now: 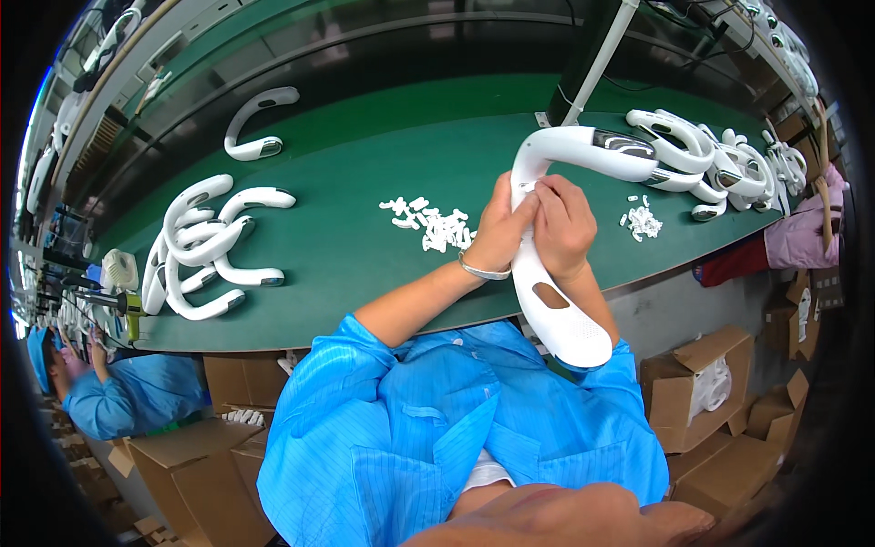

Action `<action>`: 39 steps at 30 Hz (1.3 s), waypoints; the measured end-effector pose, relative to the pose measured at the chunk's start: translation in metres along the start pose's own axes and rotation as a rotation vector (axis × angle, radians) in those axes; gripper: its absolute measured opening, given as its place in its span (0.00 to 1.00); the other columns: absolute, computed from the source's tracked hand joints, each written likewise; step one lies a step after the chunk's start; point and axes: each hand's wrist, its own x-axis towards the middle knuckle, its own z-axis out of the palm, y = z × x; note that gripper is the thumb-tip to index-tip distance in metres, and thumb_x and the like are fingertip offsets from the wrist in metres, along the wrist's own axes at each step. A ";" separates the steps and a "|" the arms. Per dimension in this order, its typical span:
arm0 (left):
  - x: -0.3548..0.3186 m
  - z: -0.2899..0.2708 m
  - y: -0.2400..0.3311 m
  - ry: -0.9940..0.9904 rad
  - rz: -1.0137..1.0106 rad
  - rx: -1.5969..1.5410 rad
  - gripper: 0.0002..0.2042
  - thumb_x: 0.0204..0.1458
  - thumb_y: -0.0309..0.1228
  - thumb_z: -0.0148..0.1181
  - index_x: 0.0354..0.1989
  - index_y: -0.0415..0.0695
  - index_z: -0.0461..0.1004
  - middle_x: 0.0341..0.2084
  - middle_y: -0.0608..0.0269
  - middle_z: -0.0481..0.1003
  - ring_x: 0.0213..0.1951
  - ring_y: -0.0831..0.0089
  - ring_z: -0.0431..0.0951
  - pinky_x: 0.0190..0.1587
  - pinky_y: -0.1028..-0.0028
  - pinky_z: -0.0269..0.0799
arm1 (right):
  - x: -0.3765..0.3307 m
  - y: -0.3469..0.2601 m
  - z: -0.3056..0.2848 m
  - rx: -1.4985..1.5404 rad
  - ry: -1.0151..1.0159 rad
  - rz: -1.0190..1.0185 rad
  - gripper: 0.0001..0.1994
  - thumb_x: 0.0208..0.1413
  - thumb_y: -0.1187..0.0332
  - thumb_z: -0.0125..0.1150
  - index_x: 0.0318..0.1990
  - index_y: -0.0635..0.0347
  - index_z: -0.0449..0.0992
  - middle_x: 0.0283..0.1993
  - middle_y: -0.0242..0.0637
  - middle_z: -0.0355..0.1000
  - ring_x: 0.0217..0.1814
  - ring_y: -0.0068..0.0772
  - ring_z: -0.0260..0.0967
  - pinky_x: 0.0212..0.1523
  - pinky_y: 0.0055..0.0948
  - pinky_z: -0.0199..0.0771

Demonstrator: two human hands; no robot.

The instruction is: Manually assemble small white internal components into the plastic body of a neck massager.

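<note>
White U-shaped neck fan (556, 273) clamped between both closed hands, left hand (499, 230) and right hand (563, 228), above green bench (365, 246)

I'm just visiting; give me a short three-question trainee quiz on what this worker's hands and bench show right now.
1. True or false: both the left hand and right hand grip the white U-shaped neckband casing.
2. Which pile of small white plastic parts is larger: A, the pile left of the hands, or B, the pile right of them?
3. What colour is the bench mat?

Key: 1 true; 2 A; 3 green.
</note>
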 end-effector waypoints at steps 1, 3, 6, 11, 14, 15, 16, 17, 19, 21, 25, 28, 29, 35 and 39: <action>0.000 -0.001 -0.003 0.009 0.040 0.031 0.17 0.61 0.30 0.44 0.57 0.43 0.54 0.45 0.63 0.66 0.47 0.78 0.67 0.49 0.74 0.67 | -0.001 0.002 0.000 0.091 -0.006 0.018 0.08 0.39 0.84 0.61 0.31 0.66 0.76 0.36 0.42 0.72 0.31 0.38 0.71 0.29 0.30 0.72; 0.001 -0.005 -0.003 -0.006 0.068 0.054 0.16 0.61 0.31 0.44 0.57 0.44 0.55 0.46 0.63 0.66 0.47 0.79 0.66 0.49 0.74 0.66 | -0.009 0.005 -0.001 0.179 -0.014 0.034 0.08 0.41 0.84 0.61 0.31 0.66 0.76 0.37 0.43 0.72 0.31 0.36 0.71 0.29 0.29 0.72; -0.005 0.000 0.008 -0.031 0.034 0.110 0.17 0.62 0.33 0.44 0.57 0.43 0.55 0.47 0.62 0.66 0.49 0.79 0.66 0.51 0.75 0.64 | -0.023 0.008 -0.004 0.376 -0.039 0.264 0.08 0.43 0.84 0.61 0.32 0.66 0.77 0.36 0.41 0.74 0.31 0.33 0.71 0.30 0.28 0.72; -0.006 0.000 0.007 -0.056 0.235 0.510 0.23 0.62 0.36 0.43 0.60 0.37 0.51 0.51 0.56 0.65 0.53 0.72 0.64 0.57 0.73 0.58 | -0.017 0.002 -0.008 0.236 0.046 0.202 0.08 0.41 0.86 0.62 0.30 0.65 0.76 0.32 0.41 0.75 0.33 0.34 0.73 0.36 0.30 0.73; -0.011 0.006 0.016 -0.068 0.167 0.552 0.23 0.61 0.37 0.43 0.60 0.37 0.52 0.50 0.54 0.65 0.53 0.71 0.65 0.56 0.73 0.59 | -0.018 0.003 -0.011 0.163 0.074 0.062 0.09 0.41 0.85 0.62 0.30 0.64 0.74 0.34 0.42 0.74 0.33 0.39 0.72 0.34 0.30 0.74; -0.012 0.008 0.015 -0.067 0.169 0.552 0.23 0.61 0.37 0.43 0.60 0.37 0.52 0.50 0.54 0.65 0.53 0.71 0.65 0.56 0.73 0.59 | -0.019 0.002 -0.011 0.137 0.087 0.033 0.09 0.40 0.85 0.63 0.30 0.64 0.74 0.34 0.42 0.73 0.33 0.39 0.72 0.33 0.30 0.74; -0.013 0.009 0.015 -0.074 0.208 0.551 0.22 0.62 0.37 0.43 0.60 0.37 0.53 0.50 0.53 0.65 0.52 0.71 0.65 0.56 0.73 0.59 | -0.020 0.001 -0.011 0.111 0.100 0.004 0.09 0.40 0.85 0.63 0.30 0.64 0.74 0.35 0.41 0.73 0.33 0.39 0.72 0.33 0.30 0.74; -0.013 0.011 0.014 -0.081 0.247 0.551 0.22 0.62 0.37 0.42 0.59 0.37 0.53 0.50 0.53 0.65 0.52 0.70 0.65 0.55 0.73 0.59 | -0.020 0.002 -0.012 0.111 0.100 0.003 0.09 0.40 0.85 0.63 0.30 0.64 0.74 0.35 0.41 0.73 0.33 0.39 0.72 0.33 0.30 0.74; -0.013 0.011 0.011 -0.063 0.258 0.567 0.22 0.61 0.37 0.42 0.59 0.37 0.53 0.50 0.53 0.65 0.52 0.70 0.65 0.55 0.73 0.59 | -0.021 0.002 -0.014 0.033 0.123 -0.073 0.10 0.39 0.84 0.65 0.30 0.62 0.75 0.36 0.41 0.73 0.34 0.39 0.72 0.34 0.31 0.74; -0.014 0.010 0.009 -0.048 0.267 0.585 0.22 0.61 0.36 0.42 0.59 0.37 0.53 0.50 0.53 0.65 0.52 0.70 0.66 0.55 0.73 0.59 | -0.020 -0.001 -0.018 0.047 0.064 -0.058 0.10 0.39 0.84 0.65 0.30 0.62 0.74 0.36 0.41 0.74 0.35 0.40 0.73 0.35 0.31 0.75; -0.014 0.010 0.009 -0.090 0.309 0.630 0.21 0.60 0.34 0.43 0.59 0.37 0.53 0.47 0.51 0.67 0.48 0.66 0.69 0.52 0.72 0.63 | -0.028 0.003 -0.028 0.072 -0.101 0.097 0.11 0.45 0.77 0.61 0.39 0.61 0.74 0.38 0.43 0.73 0.41 0.45 0.71 0.43 0.38 0.70; -0.013 0.011 0.010 -0.119 0.320 0.652 0.21 0.60 0.32 0.44 0.59 0.38 0.53 0.44 0.49 0.69 0.44 0.62 0.72 0.48 0.70 0.66 | -0.027 0.002 -0.030 0.083 -0.143 0.194 0.13 0.52 0.69 0.58 0.46 0.60 0.75 0.43 0.46 0.73 0.46 0.49 0.70 0.49 0.43 0.67; -0.013 0.011 0.011 -0.129 0.287 0.655 0.21 0.60 0.33 0.44 0.59 0.38 0.53 0.43 0.49 0.70 0.43 0.61 0.73 0.47 0.70 0.67 | -0.025 0.001 -0.030 0.077 -0.116 0.223 0.13 0.53 0.69 0.58 0.45 0.60 0.75 0.42 0.46 0.73 0.45 0.49 0.70 0.48 0.43 0.67; -0.017 0.015 0.015 -0.134 0.181 0.628 0.23 0.61 0.40 0.43 0.60 0.39 0.54 0.46 0.54 0.68 0.49 0.68 0.69 0.52 0.72 0.63 | -0.024 -0.002 -0.033 0.064 -0.086 0.128 0.11 0.52 0.73 0.57 0.43 0.63 0.76 0.39 0.48 0.73 0.41 0.51 0.70 0.44 0.43 0.67; -0.019 0.018 0.011 -0.111 0.250 0.688 0.23 0.60 0.41 0.44 0.59 0.39 0.54 0.46 0.54 0.68 0.48 0.68 0.69 0.51 0.72 0.64 | -0.031 0.000 -0.036 -0.031 -0.075 0.103 0.10 0.51 0.75 0.57 0.42 0.63 0.76 0.39 0.48 0.73 0.40 0.52 0.70 0.44 0.45 0.67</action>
